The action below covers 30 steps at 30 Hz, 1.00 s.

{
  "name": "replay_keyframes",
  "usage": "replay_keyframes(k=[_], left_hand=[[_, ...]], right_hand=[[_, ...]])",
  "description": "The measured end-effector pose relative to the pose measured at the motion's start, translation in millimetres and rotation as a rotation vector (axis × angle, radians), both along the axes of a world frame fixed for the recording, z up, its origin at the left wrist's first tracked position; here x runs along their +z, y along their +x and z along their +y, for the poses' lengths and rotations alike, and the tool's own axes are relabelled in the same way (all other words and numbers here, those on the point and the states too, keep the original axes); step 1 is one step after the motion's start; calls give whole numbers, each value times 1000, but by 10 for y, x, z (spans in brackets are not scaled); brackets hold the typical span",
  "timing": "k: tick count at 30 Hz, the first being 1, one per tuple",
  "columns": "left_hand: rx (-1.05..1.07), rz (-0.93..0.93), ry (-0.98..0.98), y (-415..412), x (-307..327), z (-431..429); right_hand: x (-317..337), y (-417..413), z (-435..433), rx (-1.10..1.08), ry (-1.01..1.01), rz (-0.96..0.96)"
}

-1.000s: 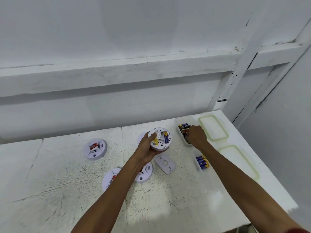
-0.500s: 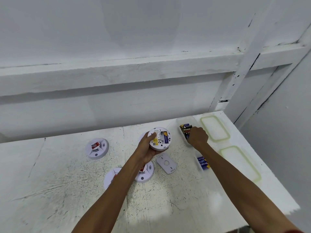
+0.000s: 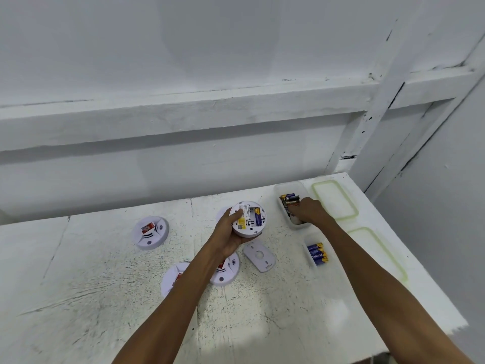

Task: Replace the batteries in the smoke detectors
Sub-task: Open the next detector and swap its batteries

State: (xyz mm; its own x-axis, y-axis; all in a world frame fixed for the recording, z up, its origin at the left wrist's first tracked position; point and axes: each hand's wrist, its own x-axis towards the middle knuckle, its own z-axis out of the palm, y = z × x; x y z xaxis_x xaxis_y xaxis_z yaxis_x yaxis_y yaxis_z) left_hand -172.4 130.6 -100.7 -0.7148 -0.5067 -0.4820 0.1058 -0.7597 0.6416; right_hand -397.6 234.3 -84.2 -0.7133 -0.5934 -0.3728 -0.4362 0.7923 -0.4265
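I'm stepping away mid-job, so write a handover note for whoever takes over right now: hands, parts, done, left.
Left hand grips an opened smoke detector, back up, one blue battery in its bay.
Right hand is inside the far container of mixed batteries; whether it holds one is hidden.
Blue batteries sit in the near container; the backplate lies on the table.
Done: cover off.
Left: finish filling, refit backplate; three other detectors lie face up, status unclear.
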Motion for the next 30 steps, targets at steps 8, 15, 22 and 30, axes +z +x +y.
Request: replay_keyframes(k=[8,15,22,30], left_hand=[[3,-24,3,-38,5,19],[-13,-9,-36,-44,4,0],[-39,-15,-89,-44,8,-13],[-29,-22,-69,-48,-3,11]], right_hand=[[4,-22,68,-54,-328,-4],[301,202,123,17,-706,-384],[369,507,117,334,-739,-425],[240,700,147,539,-582,-235]])
